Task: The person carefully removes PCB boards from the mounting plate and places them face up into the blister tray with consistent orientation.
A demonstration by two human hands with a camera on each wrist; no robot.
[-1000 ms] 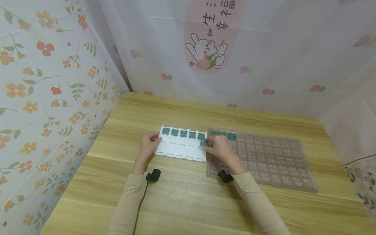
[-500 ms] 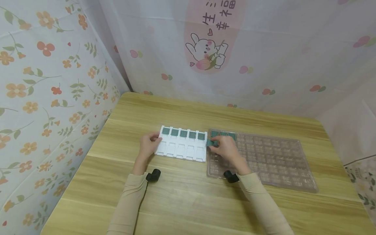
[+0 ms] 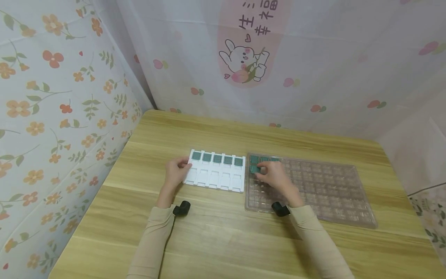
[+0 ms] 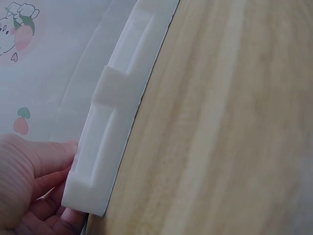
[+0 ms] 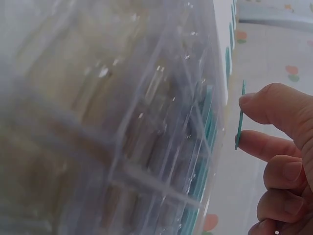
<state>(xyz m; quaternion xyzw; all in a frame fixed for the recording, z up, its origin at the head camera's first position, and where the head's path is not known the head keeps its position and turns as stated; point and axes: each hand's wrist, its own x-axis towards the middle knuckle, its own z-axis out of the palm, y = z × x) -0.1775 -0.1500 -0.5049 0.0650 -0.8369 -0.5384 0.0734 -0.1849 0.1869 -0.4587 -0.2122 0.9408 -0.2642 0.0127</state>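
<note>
My left hand [image 3: 175, 170] holds the left edge of a white plastic tray [image 3: 213, 180]; in the left wrist view its thumb [image 4: 56, 155] lies against the tray's rim, with the other fingers curled below. Small square green chips [image 3: 217, 159] fill the back row of that tray, and its front-row pockets show white. Over the back left corner of a clear blister tray [image 3: 327, 190], my right hand [image 3: 277, 178] pinches a thin green chip [image 5: 239, 117] between thumb and forefinger. Further green chips [image 3: 254, 159] sit in the clear tray's back row, partly behind the hand.
Both trays lie side by side on a wooden table [image 3: 209, 240]. A printed curtain [image 3: 195, 50] hangs behind the table, and a floral one [image 3: 52, 155] stands along the left. Black wrist mounts [image 3: 182, 208] project from both sleeves.
My right hand has carried the pinched green chip rightward, from the white tray's right end to over the clear tray's left side. My left hand has stayed at the white tray's edge.
</note>
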